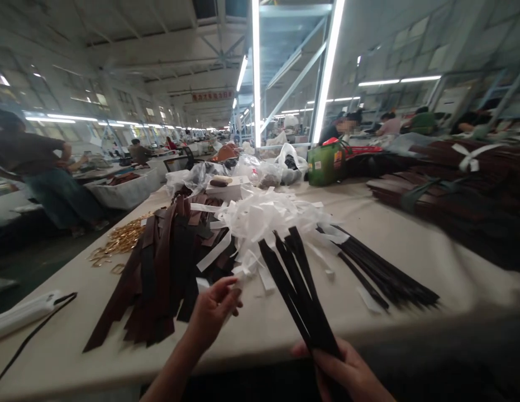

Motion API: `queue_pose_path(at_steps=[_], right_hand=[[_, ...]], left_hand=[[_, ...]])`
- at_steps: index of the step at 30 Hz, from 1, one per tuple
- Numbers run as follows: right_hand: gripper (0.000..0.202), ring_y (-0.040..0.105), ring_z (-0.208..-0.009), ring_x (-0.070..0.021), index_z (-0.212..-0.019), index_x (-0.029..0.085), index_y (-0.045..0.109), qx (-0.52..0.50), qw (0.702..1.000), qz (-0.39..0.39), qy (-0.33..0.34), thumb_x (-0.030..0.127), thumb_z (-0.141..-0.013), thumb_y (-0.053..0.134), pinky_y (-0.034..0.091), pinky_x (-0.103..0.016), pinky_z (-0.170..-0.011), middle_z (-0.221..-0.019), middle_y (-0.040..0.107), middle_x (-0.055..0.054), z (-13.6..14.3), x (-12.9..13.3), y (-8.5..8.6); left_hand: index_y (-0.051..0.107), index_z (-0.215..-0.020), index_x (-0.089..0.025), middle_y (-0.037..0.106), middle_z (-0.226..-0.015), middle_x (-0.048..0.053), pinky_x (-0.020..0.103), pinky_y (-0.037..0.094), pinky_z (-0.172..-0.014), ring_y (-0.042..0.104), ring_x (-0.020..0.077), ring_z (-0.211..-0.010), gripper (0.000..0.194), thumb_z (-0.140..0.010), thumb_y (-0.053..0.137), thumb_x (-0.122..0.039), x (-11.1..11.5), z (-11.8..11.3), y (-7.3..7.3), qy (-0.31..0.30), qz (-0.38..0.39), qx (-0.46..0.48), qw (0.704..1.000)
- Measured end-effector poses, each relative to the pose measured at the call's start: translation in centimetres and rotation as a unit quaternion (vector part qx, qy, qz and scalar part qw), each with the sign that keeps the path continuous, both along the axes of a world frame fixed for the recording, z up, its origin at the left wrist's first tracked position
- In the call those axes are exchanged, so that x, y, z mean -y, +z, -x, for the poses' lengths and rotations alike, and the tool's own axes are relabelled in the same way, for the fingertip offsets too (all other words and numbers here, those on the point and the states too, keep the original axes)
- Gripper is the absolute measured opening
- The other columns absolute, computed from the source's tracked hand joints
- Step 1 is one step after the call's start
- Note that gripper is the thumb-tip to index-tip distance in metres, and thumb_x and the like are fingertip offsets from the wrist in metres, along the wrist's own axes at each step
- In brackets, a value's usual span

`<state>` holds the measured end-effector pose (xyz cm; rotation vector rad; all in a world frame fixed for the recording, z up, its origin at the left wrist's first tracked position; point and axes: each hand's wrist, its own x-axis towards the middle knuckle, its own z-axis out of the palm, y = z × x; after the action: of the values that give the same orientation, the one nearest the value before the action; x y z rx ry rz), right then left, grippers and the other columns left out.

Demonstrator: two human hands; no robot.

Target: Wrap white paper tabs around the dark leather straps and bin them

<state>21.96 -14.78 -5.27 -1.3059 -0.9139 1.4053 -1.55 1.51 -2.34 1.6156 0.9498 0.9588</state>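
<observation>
My right hand (343,365), low in the view, is wrapped round a fanned bundle of black leather-like strips (304,290), their upper ends spread and pointing away from me. To its left, my left hand (215,310) is raised over the table's front part with thumb and fingers curled together. Whether a small whitish piece is pinched there I cannot make out. Just beyond it lies a heap of white paper-like strips (263,218). Dark brown and black strips (159,268) are piled left of that hand. More narrow black strips (381,268) lie together at the right.
Gold metal rings (123,237) are heaped at the cloth-covered table's left edge. A white device with a black cord (29,312) lies at the near left. Plastic bags (251,167) and a green bag (327,163) stand at the back. Brown stacks (473,184) fill the right. A person (37,162) stands at left.
</observation>
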Motion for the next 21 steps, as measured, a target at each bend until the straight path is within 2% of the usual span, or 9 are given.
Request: queue_pose_path(at_steps=[2, 3, 6, 9, 11, 15, 21], right_hand=[[0.059, 0.050, -0.043, -0.0101, -0.112, 0.014, 0.073, -0.027, 0.999, -0.019, 0.007, 0.064, -0.081, 0.068, 0.034, -0.025, -0.053, -0.050, 0.058, 0.005, 0.7, -1.6, 1.2], [0.057, 0.051, -0.044, -0.0097, -0.114, 0.013, 0.071, -0.042, 0.999, -0.030, 0.006, 0.060, -0.080, 0.070, 0.033, -0.024, -0.052, -0.054, 0.061, 0.005, 1.2, -2.3, 1.7], [0.048, 0.050, -0.044, -0.0089, -0.106, 0.016, 0.067, -0.069, 0.996, -0.055, -0.009, 0.054, -0.078, 0.072, 0.032, -0.022, -0.047, -0.061, 0.063, 0.004, 2.5, -3.9, 3.0], [0.042, 0.049, -0.044, -0.0098, -0.098, 0.016, 0.066, -0.067, 0.994, -0.074, -0.031, 0.052, -0.078, 0.072, 0.035, -0.022, -0.047, -0.051, 0.058, 0.006, 3.2, -4.9, 3.8], [0.039, 0.049, -0.043, -0.0100, -0.092, 0.015, 0.067, -0.056, 0.993, -0.091, -0.055, 0.050, -0.076, 0.072, 0.038, -0.022, -0.047, -0.048, 0.058, 0.006, 3.1, -5.4, 4.3], [0.034, 0.049, -0.043, -0.0088, -0.085, 0.015, 0.070, -0.022, 0.985, -0.126, -0.117, 0.047, -0.075, 0.075, 0.039, -0.021, -0.046, -0.047, 0.059, 0.006, 1.2, -6.4, 5.5], [0.033, 0.052, -0.044, -0.0076, -0.083, 0.016, 0.070, 0.018, 0.973, -0.157, -0.169, 0.046, -0.073, 0.077, 0.042, -0.019, -0.045, -0.054, 0.063, 0.005, -1.3, -7.3, 7.2]], left_hand=[[0.070, -0.113, -0.017, 0.069, -0.064, 0.001, 0.027, 0.053, -0.056, 0.064, 0.0166, -0.055, 0.041, -0.085, 0.067, -0.047, 2.1, -1.5, -0.9, -0.039, 0.014, 0.002, 0.999], [0.069, -0.115, -0.018, 0.069, -0.064, 0.000, 0.027, 0.053, -0.056, 0.064, 0.0159, -0.054, 0.040, -0.086, 0.066, -0.045, 3.0, -2.1, -1.1, -0.059, 0.013, -0.004, 0.998], [0.067, -0.121, -0.019, 0.070, -0.066, 0.000, 0.026, 0.052, -0.056, 0.063, 0.0146, -0.053, 0.040, -0.088, 0.065, -0.041, 4.7, -3.5, -1.6, -0.102, 0.000, -0.019, 0.995], [0.056, -0.136, -0.022, 0.067, -0.065, -0.004, 0.025, 0.050, -0.058, 0.061, 0.0136, -0.055, 0.055, -0.085, 0.068, -0.036, 5.4, -4.0, -1.8, -0.104, -0.004, -0.017, 0.994], [0.053, -0.140, -0.023, 0.066, -0.067, -0.004, 0.024, 0.048, -0.057, 0.060, 0.0134, -0.055, 0.061, -0.082, 0.071, -0.035, 5.6, -3.9, -2.2, -0.119, 0.031, -0.010, 0.992], [0.072, -0.102, -0.017, 0.067, -0.068, 0.000, 0.023, 0.043, -0.054, 0.058, 0.0123, -0.054, 0.030, -0.081, 0.072, -0.039, 6.3, -3.1, -3.0, -0.182, 0.131, -0.004, 0.975], [0.071, -0.090, -0.017, 0.070, -0.081, 0.003, 0.024, 0.047, -0.066, 0.062, 0.0129, -0.066, 0.029, -0.089, 0.065, -0.046, 7.9, -1.7, -4.0, -0.185, 0.208, 0.057, 0.959]])
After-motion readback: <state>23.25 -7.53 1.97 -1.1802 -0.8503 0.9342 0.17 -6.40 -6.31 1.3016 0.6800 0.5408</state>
